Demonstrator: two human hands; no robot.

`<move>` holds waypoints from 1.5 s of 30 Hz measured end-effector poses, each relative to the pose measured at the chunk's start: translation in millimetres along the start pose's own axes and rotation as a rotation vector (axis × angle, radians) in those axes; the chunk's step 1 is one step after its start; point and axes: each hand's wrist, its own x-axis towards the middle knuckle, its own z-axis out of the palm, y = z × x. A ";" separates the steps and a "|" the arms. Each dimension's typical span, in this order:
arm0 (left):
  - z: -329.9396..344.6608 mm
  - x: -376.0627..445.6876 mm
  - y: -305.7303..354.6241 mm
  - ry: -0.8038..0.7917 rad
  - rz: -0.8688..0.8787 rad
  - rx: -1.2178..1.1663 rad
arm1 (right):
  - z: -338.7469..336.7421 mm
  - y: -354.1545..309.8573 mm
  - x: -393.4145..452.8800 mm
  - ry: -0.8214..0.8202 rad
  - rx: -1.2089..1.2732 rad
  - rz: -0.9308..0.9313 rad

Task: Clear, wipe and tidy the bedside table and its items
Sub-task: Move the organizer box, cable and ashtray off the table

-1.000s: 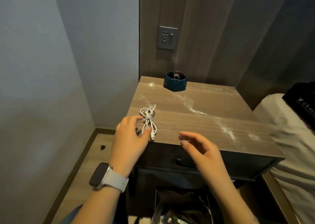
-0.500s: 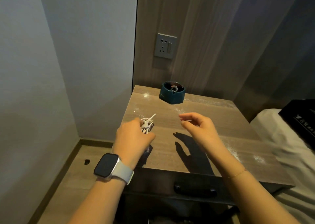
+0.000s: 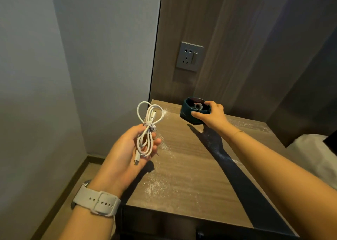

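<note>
The clearing step is under way: the left hand [image 3: 134,148] is cradling the bundled white cable [image 3: 146,130] in curled fingers above the bedside table [image 3: 191,176], its long axis running roughly upright, loops up and plug down. The right hand [image 3: 211,114] is gripping the dark dish [image 3: 189,114] at the table's back edge. Judged next: lifting the dish off without spilling, leaving the dusty top free for wiping.
</note>
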 end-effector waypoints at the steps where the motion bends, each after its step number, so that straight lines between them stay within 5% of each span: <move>1: 0.1 0.5 -0.1 -0.008 0.003 -0.017 | 3.1 0.8 3.7 -0.003 -0.014 0.004; 15: -6.5 -1.3 2.3 0.010 0.036 0.032 | 2.7 3.3 27.9 0.327 0.215 0.069; 23: 8.7 -8.7 -11.3 -0.055 -0.033 0.103 | -44.6 -17.0 -83.8 0.176 0.311 -0.106; 27: 19.4 -19.4 -23.8 -0.066 0.000 0.205 | -69.5 -16.6 -139.1 0.057 0.283 -0.050; 34: 36.0 -36.9 -55.7 -0.084 0.148 0.636 | -82.6 -37.4 -181.8 -0.304 0.063 -0.020; 41: 29.7 -35.0 -52.4 -0.105 0.138 0.624 | -67.3 -58.6 -171.5 -0.357 0.098 -0.030; 45: 12.5 -29.6 -38.2 -0.014 0.158 0.561 | -63.5 -53.1 -107.7 -0.155 0.240 0.076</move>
